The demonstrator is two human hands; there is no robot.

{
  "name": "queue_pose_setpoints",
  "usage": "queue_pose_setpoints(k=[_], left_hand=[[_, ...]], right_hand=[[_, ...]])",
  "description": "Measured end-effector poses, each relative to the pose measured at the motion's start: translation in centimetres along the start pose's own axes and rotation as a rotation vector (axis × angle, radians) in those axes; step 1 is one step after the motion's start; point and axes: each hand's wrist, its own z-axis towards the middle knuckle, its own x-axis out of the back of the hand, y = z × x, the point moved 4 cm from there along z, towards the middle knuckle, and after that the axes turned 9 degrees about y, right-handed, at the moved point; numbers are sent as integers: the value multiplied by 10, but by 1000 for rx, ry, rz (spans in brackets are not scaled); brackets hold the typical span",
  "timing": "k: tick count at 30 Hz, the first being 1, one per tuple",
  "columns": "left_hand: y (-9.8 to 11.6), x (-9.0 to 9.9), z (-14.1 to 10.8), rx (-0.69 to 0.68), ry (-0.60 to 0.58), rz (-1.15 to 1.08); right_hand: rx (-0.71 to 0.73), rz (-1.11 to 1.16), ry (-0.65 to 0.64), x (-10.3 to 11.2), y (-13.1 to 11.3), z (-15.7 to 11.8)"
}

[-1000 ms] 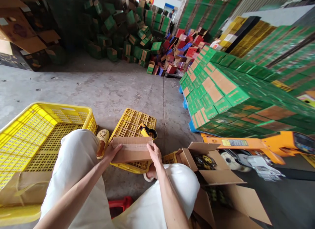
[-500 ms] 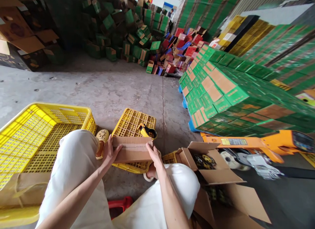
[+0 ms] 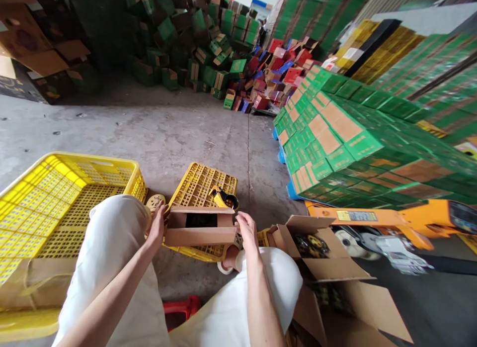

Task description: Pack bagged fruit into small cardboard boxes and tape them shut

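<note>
Small brown cardboard box (image 3: 201, 227): held between both hands above the near edge of an overturned yellow crate (image 3: 203, 188), top flaps parted, dark interior showing. Left hand (image 3: 156, 227): fingers curled about the box's left end, thumb on the near side. Right hand (image 3: 246, 230): fingers bent over the box's right end, gripping it. Tape dispenser (image 3: 223, 198): yellow and black, lying on the overturned crate just beyond the box. Large yellow crate (image 3: 55, 198): upright, to the left, beside the person's left knee. Open carton (image 3: 316, 247): near right, flaps spread, black and yellow goods inside. Stack of green boxes (image 3: 354, 148): right, on a blue pallet. Orange pallet jack (image 3: 391, 220): near that stack. Heap of green, red and blue boxes (image 3: 231, 53): far across the concrete floor (image 3: 149, 128).
</note>
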Motion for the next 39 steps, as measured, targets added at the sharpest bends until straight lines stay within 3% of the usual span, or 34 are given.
queue_pose_setpoints(k=[2, 5, 8, 12, 14, 18, 22, 25, 29, 33, 36, 39], left_hand=[[0, 2, 2, 134, 19, -39], [5, -2, -1, 136, -50, -14], [6, -8, -6, 13, -145, 76], [-1, -16, -11, -240, -174, 263], [-6, -20, -11, -350, -157, 342], [-16, -22, -7, -468, -84, 463], [-20, -19, -5, -526, -36, 543], [-18, -17, -8, -562, -65, 480], [-13, -17, -11, -490, -127, 382], [0, -15, -13, -429, -146, 240], [10, -9, -11, -358, -96, 117], [15, -2, -7, -189, 4, 31]], right_hand=[[-80, 61, -74, 0, 1, -3], [-104, 49, -175, -2, -2, -9], [-59, -2, -215, -2, -6, -14], [296, -328, -173, 1, -13, -19], [422, -478, -227, -3, -12, -24], [483, -611, -332, -16, -10, -32], [479, -663, -218, -31, -18, -42], [497, -677, -163, -42, -24, -46], [428, -601, -178, -39, -26, -37], [322, -465, -142, -12, -22, -21], [340, -459, -45, 8, -17, -15], [335, -547, 72, 16, -13, -13]])
